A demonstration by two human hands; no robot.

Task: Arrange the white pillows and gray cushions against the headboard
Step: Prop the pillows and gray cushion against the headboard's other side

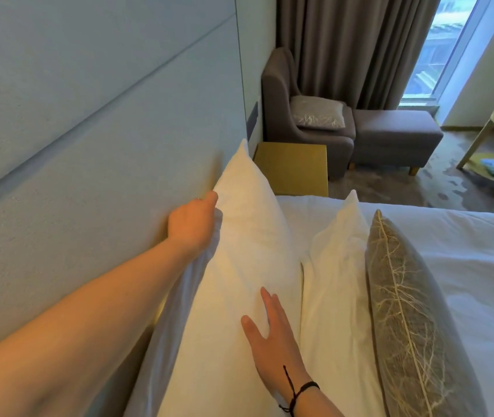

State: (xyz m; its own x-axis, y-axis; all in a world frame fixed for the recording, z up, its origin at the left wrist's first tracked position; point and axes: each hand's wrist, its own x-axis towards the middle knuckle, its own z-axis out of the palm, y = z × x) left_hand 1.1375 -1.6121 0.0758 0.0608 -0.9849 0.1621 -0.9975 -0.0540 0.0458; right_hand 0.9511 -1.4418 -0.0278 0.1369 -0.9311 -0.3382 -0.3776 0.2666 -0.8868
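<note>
- Headboard (74,145): flat, faintly textured panel at left.
- Large white pillow (248,251): plump, soft cotton, stood upright against it; my left hand (193,225) pinched its far back edge, my right hand (269,335) lay flat and spread on its near face. Released unevenly, it would likely have slumped rightward.
- Second white pillow (339,266): smaller, creased, just right.
- Gray cushion (405,296): branch-patterned, piped seam, might have tipped.
</note>
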